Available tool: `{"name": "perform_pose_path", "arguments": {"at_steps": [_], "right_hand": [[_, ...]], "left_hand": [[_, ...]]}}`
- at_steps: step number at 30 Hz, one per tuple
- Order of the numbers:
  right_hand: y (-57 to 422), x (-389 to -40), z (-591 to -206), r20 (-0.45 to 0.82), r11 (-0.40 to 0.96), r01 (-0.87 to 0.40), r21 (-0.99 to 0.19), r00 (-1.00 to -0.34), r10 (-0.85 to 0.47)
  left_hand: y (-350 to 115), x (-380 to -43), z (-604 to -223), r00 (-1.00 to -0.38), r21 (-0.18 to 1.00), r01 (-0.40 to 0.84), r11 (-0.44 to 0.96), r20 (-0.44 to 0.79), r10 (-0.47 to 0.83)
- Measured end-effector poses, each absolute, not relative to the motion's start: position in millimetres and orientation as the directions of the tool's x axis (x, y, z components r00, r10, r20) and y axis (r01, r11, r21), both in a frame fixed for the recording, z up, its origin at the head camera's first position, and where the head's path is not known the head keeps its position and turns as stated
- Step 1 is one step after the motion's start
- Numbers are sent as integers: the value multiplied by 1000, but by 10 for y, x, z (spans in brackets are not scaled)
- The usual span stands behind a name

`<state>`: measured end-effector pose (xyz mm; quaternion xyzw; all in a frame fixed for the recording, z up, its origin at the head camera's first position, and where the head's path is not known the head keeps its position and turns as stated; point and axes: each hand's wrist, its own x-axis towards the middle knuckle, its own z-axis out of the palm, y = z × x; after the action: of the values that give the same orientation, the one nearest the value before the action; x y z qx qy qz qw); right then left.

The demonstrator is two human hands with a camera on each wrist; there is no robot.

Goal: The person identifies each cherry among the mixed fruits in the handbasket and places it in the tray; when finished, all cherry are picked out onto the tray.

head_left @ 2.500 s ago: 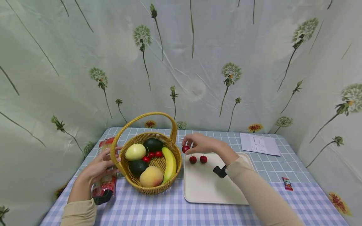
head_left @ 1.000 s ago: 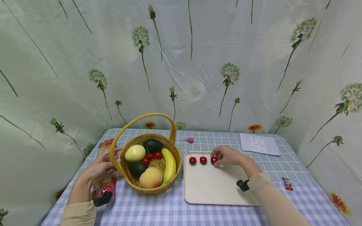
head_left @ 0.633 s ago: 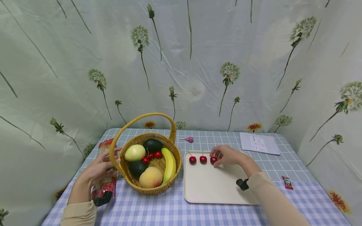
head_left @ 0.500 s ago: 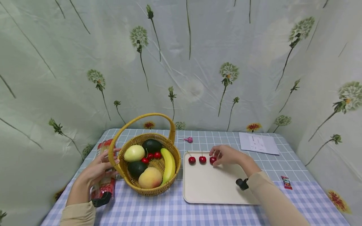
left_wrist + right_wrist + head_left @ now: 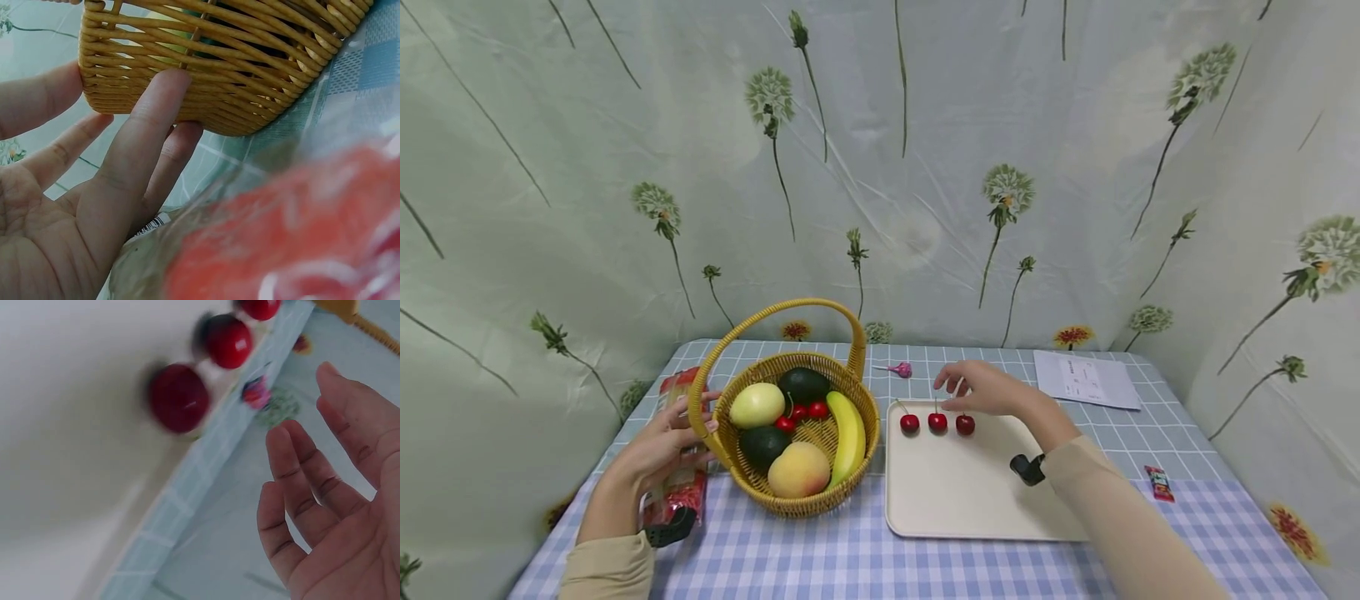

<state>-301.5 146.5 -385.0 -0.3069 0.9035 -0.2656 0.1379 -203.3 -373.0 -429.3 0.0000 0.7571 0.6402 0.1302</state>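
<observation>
My left hand (image 5: pixel 666 437) touches the left side of a yellow wicker basket (image 5: pixel 805 506) by its handle; in the left wrist view, fairly straight fingers (image 5: pixel 140 128) rest against the weave. The basket holds a peach (image 5: pixel 799 469), a banana (image 5: pixel 848 437), a pale yellow-green fruit (image 5: pixel 757 406), two dark green avocado-like fruits and several small red fruits. My right hand (image 5: pixel 988 390) hovers over the back of a cream tray (image 5: pixel 977 492), fingers loosely bent with nothing between them. Three dark red cherries stand in a row there: left (image 5: pixel 909 424), middle (image 5: pixel 937 422) and right (image 5: pixel 965 424).
Left of the basket, under my left forearm, lies a red clear-plastic package (image 5: pixel 679 496). A pink lollipop (image 5: pixel 901 369) lies behind the tray. At the back right is a pale envelope (image 5: pixel 1086 380), and a small red wrapped snack (image 5: pixel 1160 483) sits to the right.
My right hand carried a cherry from the tray's back left to the right end of the row, let it go, then rose slightly leftward. My left hand stays at the basket.
</observation>
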Motion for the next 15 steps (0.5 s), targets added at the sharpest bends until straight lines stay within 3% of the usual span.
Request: {"name": "perform_pose_path", "arguments": {"at_steps": [15], "right_hand": [[589,-2964,-3596,-69,558,-638,-531,-624,-779]], "left_hand": [[-3696,-2013,-4269,-966,965,-175,198,-207,157]]}}
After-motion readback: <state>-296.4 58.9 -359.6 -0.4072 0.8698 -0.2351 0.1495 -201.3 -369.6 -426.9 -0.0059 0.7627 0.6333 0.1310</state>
